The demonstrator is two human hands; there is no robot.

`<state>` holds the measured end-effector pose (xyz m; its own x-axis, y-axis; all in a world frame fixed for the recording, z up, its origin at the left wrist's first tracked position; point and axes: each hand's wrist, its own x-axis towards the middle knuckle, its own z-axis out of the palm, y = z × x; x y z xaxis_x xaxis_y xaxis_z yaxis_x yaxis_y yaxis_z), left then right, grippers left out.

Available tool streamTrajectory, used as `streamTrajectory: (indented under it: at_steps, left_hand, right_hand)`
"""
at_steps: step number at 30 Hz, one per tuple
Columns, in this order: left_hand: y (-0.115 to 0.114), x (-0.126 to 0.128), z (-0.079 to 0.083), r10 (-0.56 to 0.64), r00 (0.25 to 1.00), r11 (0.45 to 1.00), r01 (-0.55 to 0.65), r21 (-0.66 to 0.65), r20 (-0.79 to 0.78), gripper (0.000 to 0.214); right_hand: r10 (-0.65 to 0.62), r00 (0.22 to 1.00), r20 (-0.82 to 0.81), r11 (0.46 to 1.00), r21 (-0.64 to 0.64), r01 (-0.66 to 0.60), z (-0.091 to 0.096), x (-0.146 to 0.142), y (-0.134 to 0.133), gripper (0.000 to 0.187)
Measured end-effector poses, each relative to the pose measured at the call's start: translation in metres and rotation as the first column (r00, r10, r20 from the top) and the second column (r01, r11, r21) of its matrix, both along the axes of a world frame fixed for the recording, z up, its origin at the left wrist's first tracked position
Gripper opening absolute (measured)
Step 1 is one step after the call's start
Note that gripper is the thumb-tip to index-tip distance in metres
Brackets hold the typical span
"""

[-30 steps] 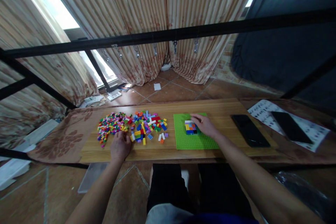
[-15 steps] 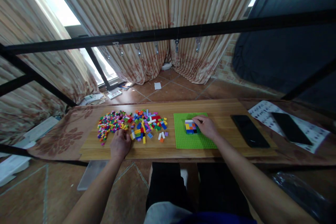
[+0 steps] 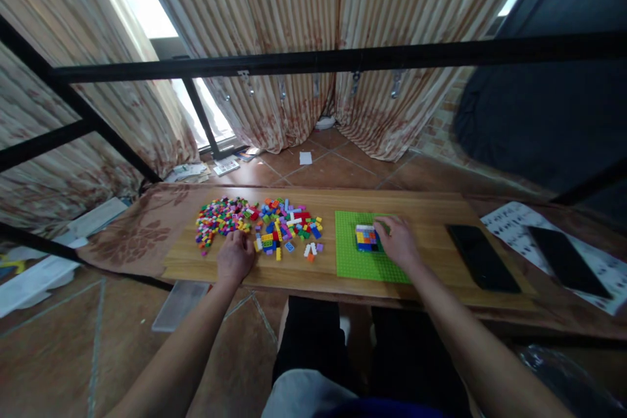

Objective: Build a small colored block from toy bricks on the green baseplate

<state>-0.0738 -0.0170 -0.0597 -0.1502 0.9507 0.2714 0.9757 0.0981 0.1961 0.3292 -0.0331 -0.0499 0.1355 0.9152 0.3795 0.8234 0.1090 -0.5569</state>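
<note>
A bright green baseplate (image 3: 349,262) lies on the wooden board, carrying a small block of mixed-colour toy bricks (image 3: 365,237) with a white row along its far edge. My right hand (image 3: 399,241) is at the right side of this block, thumb and fingertips drawn together; whatever they pinch is too small to make out. My left hand (image 3: 236,257) rests on the board with its fingers curled, right by the loose bricks. Its fingertips are partly hidden, so I cannot see anything held. Beside it sits a yellow brick (image 3: 267,240) among larger loose bricks (image 3: 294,219).
A heap of tiny coloured bricks (image 3: 218,217) spreads over the left of the wooden board (image 3: 304,274). To the right lie a black phone (image 3: 482,257), a printed sheet (image 3: 507,222) and another dark flat device (image 3: 568,261). A black rail (image 3: 294,64) crosses beyond the board.
The whole view has shifted, so the board appears further right. My right hand has moved slightly rightward off the top of the brick block. My left hand stays by the loose bricks.
</note>
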Motion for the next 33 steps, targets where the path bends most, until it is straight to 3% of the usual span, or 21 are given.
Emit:
streamTrajectory:
  at_steps: [3, 5, 10, 13, 25, 33]
  left_hand:
    - [0.000, 0.000, 0.000, 0.002, 1.000, 1.000, -0.002, 0.005, 0.002, 0.020]
    - [0.000, 0.000, 0.000, 0.002, 1.000, 1.000, -0.002, 0.003, 0.005, 0.019]
    - [-0.001, 0.000, 0.000, -0.004, 1.000, 1.000, 0.004, 0.001, 0.001, 0.018]
    - [-0.001, 0.000, 0.000, -0.003, 1.000, 1.000, 0.003, 0.002, -0.005, 0.019]
    - [-0.002, -0.001, -0.002, 0.000, 0.999, 1.000, -0.001, 0.009, 0.047, 0.015]
    - [-0.002, -0.001, -0.002, 0.000, 0.999, 1.000, 0.000, 0.004, 0.036, 0.014]
  right_hand:
    - [-0.014, 1.000, 0.020, 0.991, 0.135, 0.011, 0.008, -0.025, -0.013, 0.032]
    - [0.072, 0.997, 0.006, 0.986, 0.152, -0.072, 0.010, -0.051, -0.024, 0.030]
    - [0.273, 0.961, 0.033, 0.962, 0.019, -0.274, 0.007, -0.115, -0.050, 0.022]
    - [0.292, 0.954, 0.060, 0.956, -0.039, -0.290, 0.003, -0.135, -0.057, 0.018]
    - [0.237, 0.948, 0.214, 0.971, -0.087, -0.224, -0.012, -0.160, -0.046, 0.010]
    - [0.233, 0.970, 0.071, 0.972, 0.002, -0.234, -0.013, -0.161, -0.027, 0.018]
